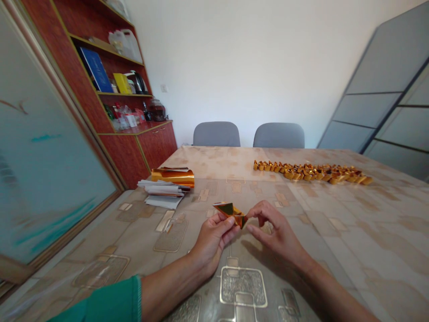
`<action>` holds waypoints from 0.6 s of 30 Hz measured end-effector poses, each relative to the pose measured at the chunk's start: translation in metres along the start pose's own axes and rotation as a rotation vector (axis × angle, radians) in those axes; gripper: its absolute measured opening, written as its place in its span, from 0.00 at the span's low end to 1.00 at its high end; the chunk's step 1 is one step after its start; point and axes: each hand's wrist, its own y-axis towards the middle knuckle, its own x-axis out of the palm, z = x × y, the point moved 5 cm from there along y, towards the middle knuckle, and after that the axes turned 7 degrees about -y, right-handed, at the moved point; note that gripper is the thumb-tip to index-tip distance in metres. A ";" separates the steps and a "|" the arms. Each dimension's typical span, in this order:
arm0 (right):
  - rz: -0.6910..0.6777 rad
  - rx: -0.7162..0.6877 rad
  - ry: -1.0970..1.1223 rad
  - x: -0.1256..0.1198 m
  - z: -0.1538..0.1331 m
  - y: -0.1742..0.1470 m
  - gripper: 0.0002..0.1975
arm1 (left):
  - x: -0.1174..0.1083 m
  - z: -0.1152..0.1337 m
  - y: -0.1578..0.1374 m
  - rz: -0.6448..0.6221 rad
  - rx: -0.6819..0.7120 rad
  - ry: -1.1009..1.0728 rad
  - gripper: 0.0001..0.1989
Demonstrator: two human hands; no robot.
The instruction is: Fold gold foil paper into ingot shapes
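A small piece of shiny gold foil paper (237, 213), folded with pointed ends, is held above the table in front of me. My left hand (214, 237) pinches it from below and the left, the thumb pressed on its near side. At its right tip is my right hand (273, 226), index finger touching or nearly touching the foil. The right thumb sits a little lower, apart from the index finger. Beyond my left hand lies a stack of gold and white paper sheets (172, 179). To the far right stand rows of folded gold paper ingots (315, 172).
A patterned cloth covers the table (335, 250). Two grey chairs (216, 134) stand at its far side by the white wall. A red-brown shelf cabinet (154, 143) with bottles and a kettle is at the left, grey panelled doors (372, 89) at the right.
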 end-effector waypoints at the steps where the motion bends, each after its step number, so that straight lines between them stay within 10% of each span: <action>1: 0.012 0.058 0.065 0.002 0.003 -0.001 0.07 | 0.000 -0.001 0.000 -0.004 -0.003 -0.008 0.05; 7: -0.056 0.387 0.491 0.030 0.013 -0.008 0.18 | -0.003 -0.007 0.000 -0.066 -0.020 -0.051 0.08; 18: -0.026 0.372 0.376 0.032 0.025 -0.007 0.13 | -0.004 -0.010 0.000 -0.031 -0.030 -0.032 0.07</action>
